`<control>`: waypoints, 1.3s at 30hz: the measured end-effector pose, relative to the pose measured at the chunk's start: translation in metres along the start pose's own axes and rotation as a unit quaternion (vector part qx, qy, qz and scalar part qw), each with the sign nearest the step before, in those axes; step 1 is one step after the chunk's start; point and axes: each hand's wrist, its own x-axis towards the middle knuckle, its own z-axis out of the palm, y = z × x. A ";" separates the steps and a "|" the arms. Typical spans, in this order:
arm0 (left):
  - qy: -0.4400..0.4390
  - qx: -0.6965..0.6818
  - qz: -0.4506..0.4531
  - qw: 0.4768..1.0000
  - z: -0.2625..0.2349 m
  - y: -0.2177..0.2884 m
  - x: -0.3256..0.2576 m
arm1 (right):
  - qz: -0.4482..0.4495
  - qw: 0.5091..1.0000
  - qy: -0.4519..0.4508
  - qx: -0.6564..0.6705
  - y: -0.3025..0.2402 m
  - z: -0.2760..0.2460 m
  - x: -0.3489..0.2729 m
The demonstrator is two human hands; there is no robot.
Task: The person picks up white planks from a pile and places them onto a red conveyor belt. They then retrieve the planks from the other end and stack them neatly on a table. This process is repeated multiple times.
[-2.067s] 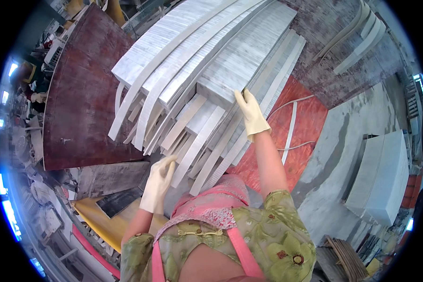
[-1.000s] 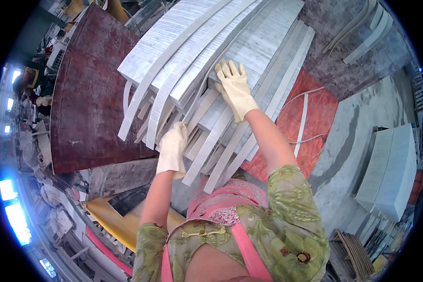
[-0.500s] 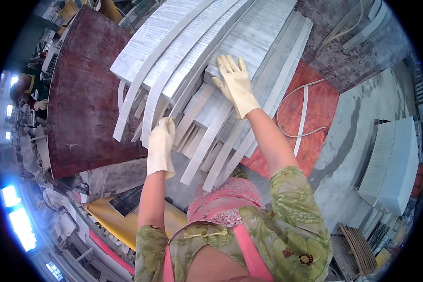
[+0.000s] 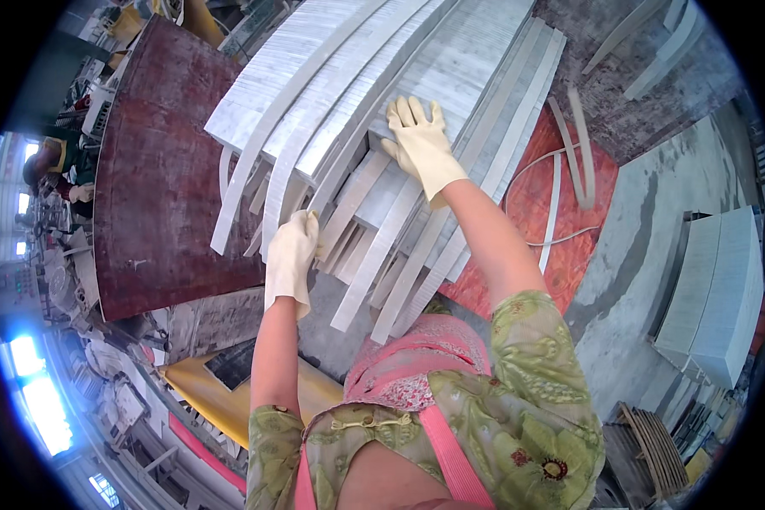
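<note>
My left hand [image 4: 291, 259], in a cream rubber glove, is closed at the near end of a narrow pale strip [image 4: 348, 157] that runs up between two stacks. Its fingertips are partly hidden. My right hand [image 4: 421, 149], gloved alike, lies flat with fingers spread on the near end of the right-hand stack of thin grey-white slats [image 4: 463, 68]. The left-hand stack [image 4: 259, 106] has long pale strips [image 4: 302, 127] lying across its top and hanging over its near end. More long strips [image 4: 382, 263] jut out toward me below my right hand.
A dark red board [image 4: 166, 187] stands left of the stacks. To the right, a bent strip [image 4: 578, 144] and a thin straight strip [image 4: 552, 204] are over an orange-red board [image 4: 527, 272]. A pale block of stacked slats [image 4: 714, 289] sits far right, near a slatted wooden pallet [image 4: 654, 442].
A bent pale strip now shows over the orange-red board, where it was not before. Both hands keep nearly the same places; the view has shifted slightly.
</note>
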 end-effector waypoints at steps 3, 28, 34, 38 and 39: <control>-0.009 0.017 0.012 1.000 -0.009 0.000 0.000 | 0.007 0.999 0.022 0.049 0.017 0.010 -0.002; -0.089 -0.189 -0.035 0.977 -0.016 0.044 0.021 | 0.079 0.996 0.046 -0.011 0.027 0.020 0.008; -0.190 -0.315 -0.117 0.923 -0.021 0.036 0.037 | 0.073 0.996 0.049 -0.008 0.024 0.025 0.011; -0.119 -0.217 -0.080 0.966 -0.026 0.046 0.022 | 0.071 0.997 0.042 -0.006 0.022 0.023 0.008; -0.108 -0.197 -0.067 0.972 -0.024 0.045 0.019 | 0.077 0.996 0.037 -0.007 0.022 0.024 0.007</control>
